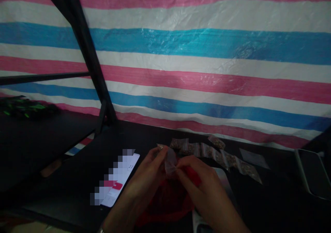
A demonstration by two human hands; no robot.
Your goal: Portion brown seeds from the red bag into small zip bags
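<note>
My left hand (150,169) is closed on a small clear plastic bag (170,160), gripping it between thumb and fingers. The thumb and fingers of my right hand (200,181) pinch the bag's right edge. Something brown shows at the upper left end of my left fingers, too small to make out. Under both hands lies an open red plastic bag (168,202), its contents too dark to tell. Partly covered by my right forearm is a pale flat device with a small display (200,227). Beyond my hands, several filled zip bags (216,155) overlap in a slanting row.
A lit phone (129,172) lies left of my hands on the black table (134,133). Behind the row is another filled bag (216,142); a flat clear bag (254,157) lies to its right. Another phone-like device (312,172) is at far right. A black metal post (88,53) stands left, before a striped sheet (207,64).
</note>
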